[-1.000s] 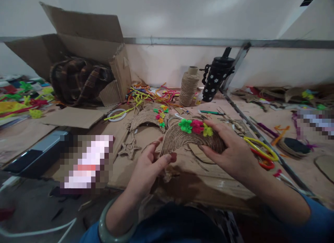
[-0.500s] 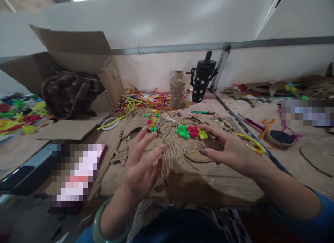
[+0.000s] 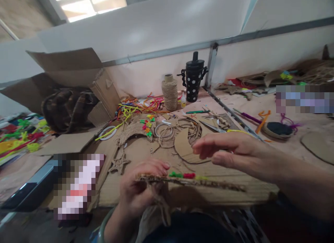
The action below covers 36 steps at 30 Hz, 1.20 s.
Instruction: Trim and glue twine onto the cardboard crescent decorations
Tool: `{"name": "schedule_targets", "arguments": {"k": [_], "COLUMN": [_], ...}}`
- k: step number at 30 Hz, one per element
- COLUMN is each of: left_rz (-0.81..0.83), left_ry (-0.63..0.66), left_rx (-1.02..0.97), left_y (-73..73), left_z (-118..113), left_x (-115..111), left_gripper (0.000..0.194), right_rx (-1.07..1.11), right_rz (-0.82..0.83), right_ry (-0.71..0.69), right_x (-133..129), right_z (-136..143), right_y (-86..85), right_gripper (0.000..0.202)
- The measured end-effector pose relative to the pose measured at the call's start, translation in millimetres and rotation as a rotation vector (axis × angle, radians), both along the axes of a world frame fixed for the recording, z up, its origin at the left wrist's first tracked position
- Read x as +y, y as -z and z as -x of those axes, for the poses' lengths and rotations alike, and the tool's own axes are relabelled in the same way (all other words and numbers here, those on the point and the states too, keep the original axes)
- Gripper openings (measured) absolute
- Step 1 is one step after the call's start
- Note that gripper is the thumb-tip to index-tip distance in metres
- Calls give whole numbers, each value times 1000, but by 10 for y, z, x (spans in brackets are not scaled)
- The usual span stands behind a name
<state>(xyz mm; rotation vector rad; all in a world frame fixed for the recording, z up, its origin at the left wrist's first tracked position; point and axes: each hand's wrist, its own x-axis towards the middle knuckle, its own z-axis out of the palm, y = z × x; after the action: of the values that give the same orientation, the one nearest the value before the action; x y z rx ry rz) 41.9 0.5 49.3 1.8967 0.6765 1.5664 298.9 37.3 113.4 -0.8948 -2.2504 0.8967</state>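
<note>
My left hand (image 3: 142, 182) grips one end of a twine-covered cardboard piece (image 3: 208, 184), seen nearly edge-on above the near edge of the cardboard work surface. Green, red and yellow fuzzy flowers (image 3: 189, 175) show along its upper side, and a loose twine strand hangs below my left hand. My right hand (image 3: 229, 150) is raised above the piece's right part, fingers apart from the thumb and holding nothing. Beyond it lies a cut cardboard disc (image 3: 182, 145). A second twine-covered arc (image 3: 135, 131) with small coloured flowers lies farther back.
A twine spool (image 3: 170, 93), black tumbler (image 3: 193, 81) and small glue bottle (image 3: 183, 99) stand at the back. Scissors (image 3: 212, 126) lie beyond my right hand. An open cardboard box (image 3: 104, 93) is at the left, a twine star (image 3: 120, 163) nearer.
The twine-covered piece has gone from lying face-up between my hands to edge-on and nearer me, now in my left hand's grip. My right hand has come off the flowers.
</note>
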Motion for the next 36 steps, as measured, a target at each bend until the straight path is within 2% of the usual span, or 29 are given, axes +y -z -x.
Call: {"name": "schedule_targets", "arguments": {"k": [2,5,8,14,20,25,31,36], "left_rz": [80,254,394,638,619,651,685,721], "left_ry": [70,126,57,-108,-103,-62,-31,-66], "left_rx": [-117,-214,-257,-315,-189,-189,-226,-207], "left_y": [28,87,156,227,215,251,350,314], "left_z": [-52,-119,-139,-129,-132,-143,-121,-148], "left_x": [-7,-30,-54,-44,13,22,-4,9], "left_gripper": [3,7,12,19,13,17,21,25], "right_rx": [55,61,57,71,-5,-30,90,51], "right_rz": [14,-30,-30,-60,75,236,269,171], "right_ry": [-39,-182,-244,-181,-131,-76,-101,-107], "right_x": [14,20,10,47,108,94,111,100], "right_z": [123,367,541,575,575,582,568,590], "right_y": [-35,-18,50,195,267,277,314,345], "right_gripper": [22,14,14,11,10,12,14,12]}}
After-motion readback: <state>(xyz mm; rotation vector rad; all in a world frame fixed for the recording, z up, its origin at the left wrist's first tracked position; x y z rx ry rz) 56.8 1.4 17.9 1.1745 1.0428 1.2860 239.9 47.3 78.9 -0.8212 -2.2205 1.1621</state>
